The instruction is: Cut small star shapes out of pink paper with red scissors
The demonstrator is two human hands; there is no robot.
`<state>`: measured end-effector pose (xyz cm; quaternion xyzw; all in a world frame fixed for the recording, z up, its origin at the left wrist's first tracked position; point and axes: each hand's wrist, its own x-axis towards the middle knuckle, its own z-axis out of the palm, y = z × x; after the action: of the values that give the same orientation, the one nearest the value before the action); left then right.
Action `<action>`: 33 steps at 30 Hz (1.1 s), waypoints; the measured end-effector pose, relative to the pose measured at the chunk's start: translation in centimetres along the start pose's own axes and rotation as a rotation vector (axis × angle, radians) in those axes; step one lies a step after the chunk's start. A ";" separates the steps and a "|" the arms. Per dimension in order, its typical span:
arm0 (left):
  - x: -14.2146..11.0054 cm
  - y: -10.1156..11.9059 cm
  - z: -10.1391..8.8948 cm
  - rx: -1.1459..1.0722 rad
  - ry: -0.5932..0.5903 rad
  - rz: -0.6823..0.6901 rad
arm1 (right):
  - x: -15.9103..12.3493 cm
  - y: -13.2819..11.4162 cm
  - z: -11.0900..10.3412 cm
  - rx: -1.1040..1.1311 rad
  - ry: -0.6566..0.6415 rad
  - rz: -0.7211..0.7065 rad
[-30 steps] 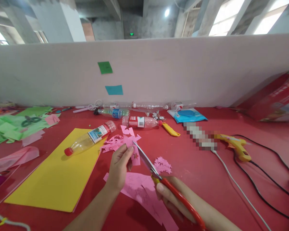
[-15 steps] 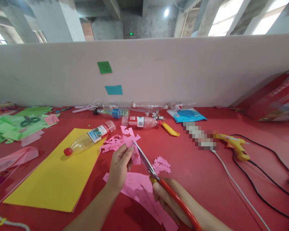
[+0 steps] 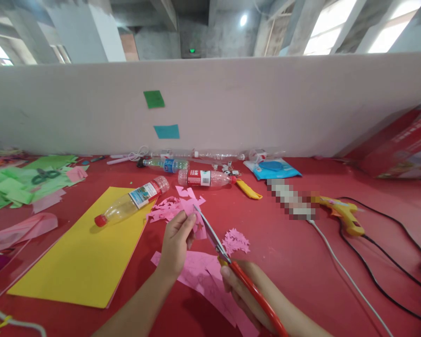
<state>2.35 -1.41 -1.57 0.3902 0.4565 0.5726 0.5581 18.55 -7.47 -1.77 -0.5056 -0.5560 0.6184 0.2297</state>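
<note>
Between thumb and fingers, my left hand (image 3: pixel 175 241) pinches a small piece of pink paper (image 3: pixel 199 228). My right hand (image 3: pixel 247 290) is wrapped round the red handles of a pair of scissors (image 3: pixel 214 236), whose blades point away from me and lie at the edge of that paper. Below my hands lies a larger pink sheet (image 3: pixel 199 271) with faint drawn lines. Pink paper scraps (image 3: pixel 164 208) are heaped beyond my left hand. To the right of the blades is a small pile of pink cut-outs (image 3: pixel 235 241).
A bottle (image 3: pixel 133 201) lies partly on yellow sheets (image 3: pixel 80 252) at left. Farther back are a red-labelled bottle (image 3: pixel 203 178), a yellow cutter (image 3: pixel 248 189) and a blue wipes pack (image 3: pixel 273 167). At right, a yellow glue gun (image 3: pixel 347 215) trails black cable. Green paper (image 3: pixel 10 187) lies far left.
The scissor handles have shifted slightly, with the blades still at the paper's edge. The view has moved a little; the left hand keeps its pinch.
</note>
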 end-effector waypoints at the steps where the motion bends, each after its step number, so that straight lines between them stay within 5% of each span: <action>1: 0.0 0.0 0.0 -0.002 0.001 -0.002 | 0.1 0.0 0.0 -0.031 0.014 -0.016; 10: 0.3 -0.1 -0.5 -0.050 0.016 -0.026 | 0.3 -0.8 -0.9 -0.167 0.074 -0.139; 17: 1.7 0.4 -1.2 -0.124 0.075 0.126 | 0.7 -0.2 -1.4 -0.127 0.045 -0.139; 24: 1.5 1.2 -1.0 -0.094 -0.023 0.094 | 0.8 -0.2 -2.1 -0.182 0.017 -0.197; 33: 1.8 1.3 -1.3 -0.008 -0.011 0.102 | -0.5 -1.5 -2.1 -0.181 -0.041 -0.029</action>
<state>0.58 0.29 -0.75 0.4140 0.4307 0.5998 0.5324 20.15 -6.55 0.04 -0.5034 -0.6215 0.5725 0.1805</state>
